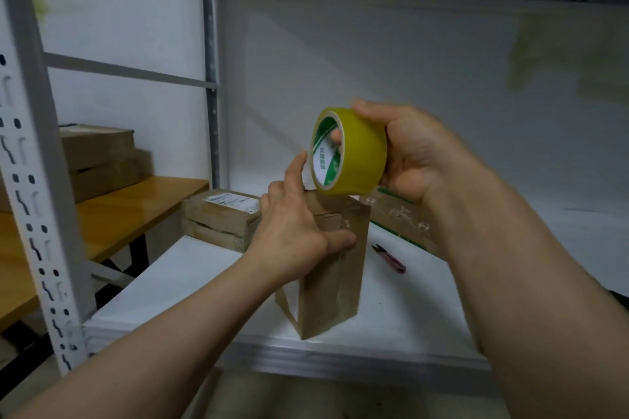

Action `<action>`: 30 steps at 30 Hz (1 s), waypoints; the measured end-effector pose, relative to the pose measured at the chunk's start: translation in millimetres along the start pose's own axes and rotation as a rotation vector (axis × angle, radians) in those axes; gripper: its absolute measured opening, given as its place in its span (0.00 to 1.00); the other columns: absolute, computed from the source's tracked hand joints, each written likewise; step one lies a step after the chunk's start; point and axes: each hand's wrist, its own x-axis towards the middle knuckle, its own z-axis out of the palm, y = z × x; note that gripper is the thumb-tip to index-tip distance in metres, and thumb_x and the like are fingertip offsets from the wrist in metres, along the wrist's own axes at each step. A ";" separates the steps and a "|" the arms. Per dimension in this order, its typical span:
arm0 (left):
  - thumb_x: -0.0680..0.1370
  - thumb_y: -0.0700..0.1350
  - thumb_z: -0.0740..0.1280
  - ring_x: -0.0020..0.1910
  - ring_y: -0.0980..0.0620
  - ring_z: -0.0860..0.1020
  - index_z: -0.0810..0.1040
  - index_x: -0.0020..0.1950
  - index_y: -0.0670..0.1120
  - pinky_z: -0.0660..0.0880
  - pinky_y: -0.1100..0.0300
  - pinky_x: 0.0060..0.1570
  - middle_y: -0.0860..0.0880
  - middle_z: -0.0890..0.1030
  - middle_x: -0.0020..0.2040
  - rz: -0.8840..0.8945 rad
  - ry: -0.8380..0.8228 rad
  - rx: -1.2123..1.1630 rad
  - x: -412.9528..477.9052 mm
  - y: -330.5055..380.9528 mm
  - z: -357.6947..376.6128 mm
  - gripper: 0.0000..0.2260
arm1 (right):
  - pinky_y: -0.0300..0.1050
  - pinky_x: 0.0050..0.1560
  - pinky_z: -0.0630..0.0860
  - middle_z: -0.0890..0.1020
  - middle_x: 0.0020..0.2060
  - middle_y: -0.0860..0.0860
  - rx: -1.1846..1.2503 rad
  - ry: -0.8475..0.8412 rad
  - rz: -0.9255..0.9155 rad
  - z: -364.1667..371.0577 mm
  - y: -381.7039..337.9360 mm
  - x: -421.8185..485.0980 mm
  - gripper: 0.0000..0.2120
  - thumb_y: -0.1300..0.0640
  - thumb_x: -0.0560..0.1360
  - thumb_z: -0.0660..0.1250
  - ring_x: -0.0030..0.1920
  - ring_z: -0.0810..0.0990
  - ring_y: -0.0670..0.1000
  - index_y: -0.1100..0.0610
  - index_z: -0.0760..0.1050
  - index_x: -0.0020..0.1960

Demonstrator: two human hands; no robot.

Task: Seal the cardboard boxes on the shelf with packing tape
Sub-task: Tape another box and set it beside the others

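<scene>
The right hand (pixel 408 153) wraps the tape roll (pixel 349 153), a finger through its core, above the upright box (pixel 335 269) on the white shelf (pixel 425 316). The left hand (pixel 292 231) clasps the box's top, thumb pressing its face. Best pull tape taut before pressing down. Other boxes (pixel 221 218) and a cutter (pixel 389 258) lie nearby, against white walls.

There is one view only, from a wide-angle camera on the person's head. It looks forward and slightly down into a shelf bay, close enough that both forearms run in from the bottom edge and the hands fill the centre of the frame. The white shelf board (pixel 190 269) crosses the lower middle, the bay's back wall (pixel 408 61) fills the upper right, and a perforated upright post (pixel 34 180) bends down the left edge, curved by the lens.
</scene>
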 end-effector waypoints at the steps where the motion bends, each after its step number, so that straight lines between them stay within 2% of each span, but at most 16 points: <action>1: 0.61 0.59 0.82 0.70 0.47 0.64 0.44 0.77 0.66 0.70 0.42 0.68 0.49 0.64 0.68 -0.004 -0.001 -0.006 0.0 0.1 -0.5 0.57 | 0.45 0.42 0.82 0.86 0.34 0.53 0.008 -0.015 0.001 -1.6 -4.7 -3.4 0.11 0.51 0.80 0.67 0.34 0.85 0.50 0.59 0.80 0.52; 3: 0.62 0.58 0.82 0.70 0.47 0.63 0.44 0.77 0.66 0.69 0.43 0.69 0.49 0.64 0.69 0.001 -0.008 -0.013 -0.7 0.8 -1.6 0.57 | 0.43 0.36 0.82 0.85 0.32 0.53 0.017 -0.035 -0.001 -5.2 -12.9 -13.1 0.11 0.51 0.80 0.67 0.31 0.83 0.49 0.59 0.80 0.47; 6: 0.63 0.57 0.82 0.69 0.47 0.63 0.46 0.78 0.65 0.69 0.47 0.68 0.49 0.64 0.68 0.013 -0.016 -0.019 -0.9 0.2 -3.0 0.56 | 0.41 0.31 0.80 0.85 0.32 0.54 -0.047 -0.031 0.015 -12.5 -12.6 -31.3 0.13 0.50 0.79 0.68 0.30 0.83 0.49 0.60 0.80 0.45; 9: 0.61 0.60 0.82 0.68 0.46 0.65 0.48 0.77 0.67 0.70 0.44 0.68 0.49 0.65 0.66 0.005 -0.009 -0.046 0.4 -1.9 -4.7 0.55 | 0.43 0.33 0.81 0.85 0.32 0.54 -0.041 -0.021 0.024 -22.6 2.4 -48.8 0.13 0.49 0.72 0.71 0.30 0.84 0.50 0.59 0.80 0.45; 11: 0.60 0.61 0.81 0.68 0.46 0.66 0.50 0.75 0.69 0.70 0.43 0.67 0.49 0.66 0.65 0.009 -0.014 -0.061 0.7 -2.0 -3.9 0.53 | 0.47 0.38 0.81 0.85 0.33 0.54 -0.055 -0.001 0.013 -29.2 13.7 -59.8 0.18 0.47 0.65 0.72 0.32 0.84 0.51 0.59 0.81 0.47; 16: 0.63 0.59 0.81 0.68 0.45 0.65 0.56 0.69 0.73 0.71 0.45 0.66 0.49 0.65 0.64 0.049 -0.015 -0.063 -1.9 -2.2 -2.8 0.44 | 0.52 0.47 0.81 0.86 0.35 0.57 -0.050 0.071 0.007 -37.3 37.9 -73.7 0.21 0.47 0.65 0.71 0.33 0.85 0.52 0.62 0.83 0.50; 20: 0.64 0.59 0.79 0.66 0.45 0.66 0.63 0.66 0.71 0.71 0.49 0.64 0.51 0.64 0.62 0.063 -0.030 -0.017 0.4 -4.6 -4.5 0.36 | 0.45 0.38 0.79 0.85 0.34 0.58 -0.044 0.076 0.014 -37.7 51.9 -79.5 0.23 0.48 0.64 0.69 0.32 0.84 0.51 0.62 0.83 0.53; 21: 0.64 0.61 0.79 0.66 0.44 0.66 0.66 0.63 0.70 0.71 0.48 0.65 0.51 0.64 0.61 0.062 -0.037 -0.007 0.8 -5.3 -4.3 0.33 | 0.44 0.36 0.79 0.85 0.35 0.58 -0.043 0.086 0.019 -38.4 55.2 -80.4 0.23 0.48 0.64 0.69 0.31 0.84 0.51 0.61 0.83 0.53; 23: 0.59 0.65 0.75 0.68 0.46 0.67 0.73 0.55 0.68 0.72 0.47 0.67 0.53 0.64 0.63 0.052 -0.035 -0.027 0.8 -7.9 -2.6 0.27 | 0.47 0.40 0.80 0.86 0.38 0.59 -0.044 0.086 0.025 -39.7 61.0 -82.5 0.22 0.48 0.63 0.70 0.32 0.84 0.51 0.59 0.84 0.52; 25: 0.54 0.69 0.71 0.71 0.48 0.67 0.76 0.49 0.67 0.69 0.48 0.70 0.54 0.66 0.69 0.058 0.007 -0.070 0.3 -10.4 1.3 0.25 | 0.50 0.43 0.79 0.86 0.38 0.60 -0.044 0.106 0.019 -41.8 65.5 -84.0 0.18 0.49 0.62 0.70 0.32 0.84 0.52 0.57 0.86 0.47; 27: 0.55 0.69 0.72 0.71 0.49 0.68 0.78 0.49 0.64 0.67 0.48 0.71 0.56 0.70 0.70 0.085 0.053 -0.082 -0.7 -11.1 5.5 0.25 | 0.49 0.41 0.78 0.85 0.34 0.59 -0.038 0.126 0.014 -45.0 70.6 -85.0 0.13 0.50 0.62 0.70 0.29 0.83 0.52 0.56 0.87 0.40; 30: 0.62 0.66 0.75 0.69 0.51 0.65 0.81 0.56 0.59 0.67 0.48 0.70 0.59 0.77 0.64 0.160 0.117 0.015 -3.8 -10.9 8.1 0.25 | 0.47 0.35 0.78 0.84 0.31 0.59 -0.027 0.119 0.052 -48.4 81.8 -85.9 0.11 0.50 0.62 0.69 0.28 0.82 0.51 0.54 0.87 0.36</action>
